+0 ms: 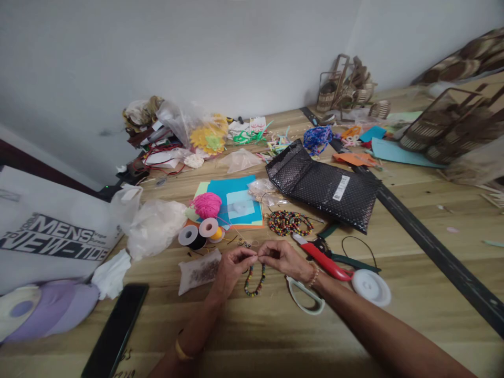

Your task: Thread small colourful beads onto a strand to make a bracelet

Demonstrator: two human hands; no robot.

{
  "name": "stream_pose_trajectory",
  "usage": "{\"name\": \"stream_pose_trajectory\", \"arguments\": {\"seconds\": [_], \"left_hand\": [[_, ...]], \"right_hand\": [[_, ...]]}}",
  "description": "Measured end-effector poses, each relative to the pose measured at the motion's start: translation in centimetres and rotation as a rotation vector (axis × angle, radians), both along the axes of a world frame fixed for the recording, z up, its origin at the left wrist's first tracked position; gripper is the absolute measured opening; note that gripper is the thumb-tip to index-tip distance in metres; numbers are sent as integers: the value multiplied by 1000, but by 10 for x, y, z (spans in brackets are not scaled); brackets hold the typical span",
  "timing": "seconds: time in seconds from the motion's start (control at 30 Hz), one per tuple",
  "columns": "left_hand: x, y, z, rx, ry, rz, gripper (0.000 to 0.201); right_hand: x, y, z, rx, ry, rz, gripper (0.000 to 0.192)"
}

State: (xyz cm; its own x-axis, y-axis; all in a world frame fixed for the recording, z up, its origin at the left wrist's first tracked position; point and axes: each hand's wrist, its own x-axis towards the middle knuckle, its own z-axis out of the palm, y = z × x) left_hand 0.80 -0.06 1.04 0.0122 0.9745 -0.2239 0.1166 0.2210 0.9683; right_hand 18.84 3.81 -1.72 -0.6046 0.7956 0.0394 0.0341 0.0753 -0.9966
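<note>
My left hand [232, 270] and my right hand [285, 258] meet at the fingertips over the table, both closed in a pinch. A string of multicoloured beads [255, 292] hangs in a loop just below them. Its thin cord ends seem to be between my fingers, too fine to make out clearly. Left of my left hand lies a clear packet of small dark beads [200, 273]. White-handled scissors [311, 310] lie partly hidden under my right wrist. Beyond the hands, a coiled pile of multicoloured bead strings [289, 223] rests on the table.
A red utility knife [328, 262], green-handled pliers [354, 260] and a white spool [370, 287] lie right. Cord spools [192, 237], pink yarn [208, 205] and blue paper [232, 188] sit left of a black bubble mailer [325, 184]. A phone [114, 331] lies front left.
</note>
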Motion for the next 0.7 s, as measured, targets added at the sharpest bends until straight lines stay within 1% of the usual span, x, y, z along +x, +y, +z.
{"name": "stream_pose_trajectory", "arguments": {"seconds": [0.17,0.27,0.43,0.57,0.7], "left_hand": [[0,-1,-5,36,38,-12,18],[1,-1,-5,107,82,0,20],[2,-1,0,238,118,7,16],[4,-2,6,261,95,0,16],[5,-2,8,268,83,16,16]], "right_hand": [[0,0,0,-3,5,2,29],[0,0,0,-27,4,4,32],[1,-1,5,-60,72,0,33],[2,-1,10,-48,88,-33,35],[2,0,11,-130,136,23,41]]}}
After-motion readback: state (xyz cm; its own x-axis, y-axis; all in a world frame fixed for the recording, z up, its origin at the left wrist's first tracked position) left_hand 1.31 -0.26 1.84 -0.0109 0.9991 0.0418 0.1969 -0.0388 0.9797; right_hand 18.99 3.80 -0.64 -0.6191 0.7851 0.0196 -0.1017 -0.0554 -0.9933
